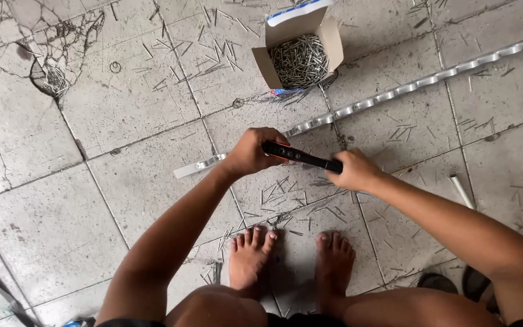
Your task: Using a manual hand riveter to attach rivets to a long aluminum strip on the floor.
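While both hands grip one black tool [302, 157], left hand [250, 152] closed on its orange-marked end, right hand [353, 170] on the other. Tool held over metal strip [394, 92] on tiled floor [122, 109]; open box of nails [300, 57] beyond

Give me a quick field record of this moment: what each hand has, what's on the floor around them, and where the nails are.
left hand: left hand closed around one end of a black tool with an orange patch
right hand: right hand closed around the other end of the same tool
under the tool: long metal strip lying diagonally across the tiled floor
nails: open cardboard box full of them beyond the strip; loose nails scattered on the tiles
feet: bare feet below the hands
floor damage: cracked tile at far left
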